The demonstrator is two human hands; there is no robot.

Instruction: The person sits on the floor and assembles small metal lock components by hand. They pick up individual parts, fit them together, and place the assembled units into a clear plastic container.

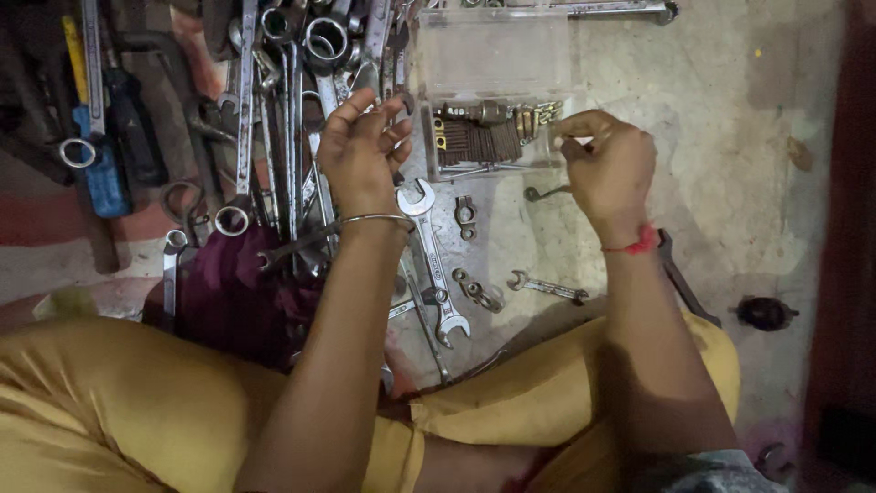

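Observation:
My left hand (363, 151) hovers over a heap of steel wrenches (283, 119), fingers curled and pinched together; what it holds is too small to tell. A thin metal bangle sits on that wrist. My right hand (607, 164) is closed at the front edge of a clear plastic box (493, 64) filled with small brass and dark metal parts (484, 137). It pinches something small. A red thread circles that wrist.
An open-ended wrench (433, 260) lies below my left hand. A small wrench (547, 288), a metal clamp (466, 215) and a hook (545, 193) lie on the concrete floor. Blue-handled tools (105, 164) are at left. A dark knob (765, 313) sits at right. My yellow-clad legs fill the bottom.

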